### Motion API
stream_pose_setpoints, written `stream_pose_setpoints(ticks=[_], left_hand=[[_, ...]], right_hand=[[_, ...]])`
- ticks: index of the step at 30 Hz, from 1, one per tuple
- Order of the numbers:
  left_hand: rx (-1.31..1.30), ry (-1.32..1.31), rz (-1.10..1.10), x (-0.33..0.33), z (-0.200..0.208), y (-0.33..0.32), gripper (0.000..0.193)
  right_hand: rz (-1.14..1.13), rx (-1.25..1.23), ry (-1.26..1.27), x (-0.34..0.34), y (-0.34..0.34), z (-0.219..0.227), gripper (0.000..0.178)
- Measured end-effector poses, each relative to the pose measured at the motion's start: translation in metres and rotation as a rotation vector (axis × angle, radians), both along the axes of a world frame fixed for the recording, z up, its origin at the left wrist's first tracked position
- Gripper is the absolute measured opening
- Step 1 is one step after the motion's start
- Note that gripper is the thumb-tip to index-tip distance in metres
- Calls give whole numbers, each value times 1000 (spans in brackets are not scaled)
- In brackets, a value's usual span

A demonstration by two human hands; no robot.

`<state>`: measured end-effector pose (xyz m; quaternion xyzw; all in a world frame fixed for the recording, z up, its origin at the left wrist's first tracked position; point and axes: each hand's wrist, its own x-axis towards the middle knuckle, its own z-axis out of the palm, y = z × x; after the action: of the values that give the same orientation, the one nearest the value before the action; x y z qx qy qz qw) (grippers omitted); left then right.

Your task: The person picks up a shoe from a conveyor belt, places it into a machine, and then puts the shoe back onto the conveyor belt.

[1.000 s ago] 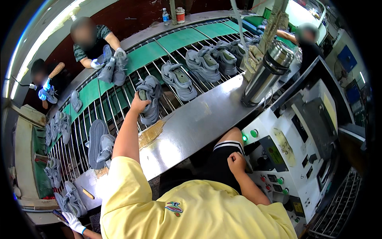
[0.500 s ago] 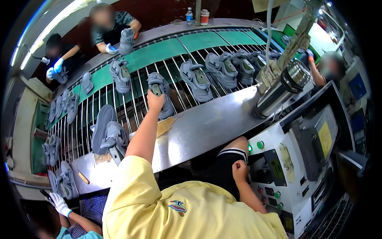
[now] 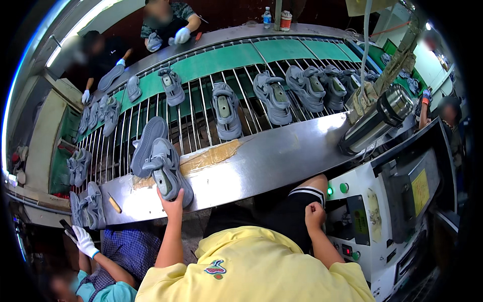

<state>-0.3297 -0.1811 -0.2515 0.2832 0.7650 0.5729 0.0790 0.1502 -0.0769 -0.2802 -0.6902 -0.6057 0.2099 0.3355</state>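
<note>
My left hand (image 3: 172,202) is closed around the heel end of a grey sneaker (image 3: 168,173), which has a green-grey last showing in its opening. That shoe rests at the near edge of the steel counter (image 3: 221,186). Against its left side leans another grey shoe (image 3: 150,146), tilted with its sole showing. My right hand (image 3: 315,216) lies curled into a fist on my thigh, near the machine's control panel; no object shows in it. Beyond the counter, a lone grey sneaker (image 3: 226,110) with a last stands on the metal rods.
More grey sneakers (image 3: 307,88) line the rod conveyor (image 3: 201,108) and its green mat (image 3: 201,70). A steel thermos (image 3: 377,118) stands at right beside a white control machine (image 3: 362,201). Co-workers stand across the counter; another's gloved hand (image 3: 84,244) holds a dark tool at lower left.
My left hand has let go of the sneaker on the rods and come back left and nearer, taking hold of the sneaker at the counter edge. My right fist stays on my thigh.
</note>
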Motion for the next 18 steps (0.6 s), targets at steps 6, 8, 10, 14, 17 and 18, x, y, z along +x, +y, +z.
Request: stream_pose_setpoints(ticks=[6,8,10,14,17,18], left_hand=[[61,78,-55,-25,4,77,81],[-8,51,-78,-47,4,113,83],[-119,76,-64,-63,8,153,84],[-219,165,-4,-78,-8,196,86],[-428,151,-221,-74,15,193,89],[-477,437,-298,-86,18,184,84]], right_hand=[[-14,26,7,1,-6,1,7],[-25,4,7,-2,-6,3,7],[-21,34,-16,-1,-4,-7,7],[-28,25,-37,-8,-2,-6,7],[-67,10,-101,-8,-5,2,7],[-65,3,-120,-9,-4,6,7]])
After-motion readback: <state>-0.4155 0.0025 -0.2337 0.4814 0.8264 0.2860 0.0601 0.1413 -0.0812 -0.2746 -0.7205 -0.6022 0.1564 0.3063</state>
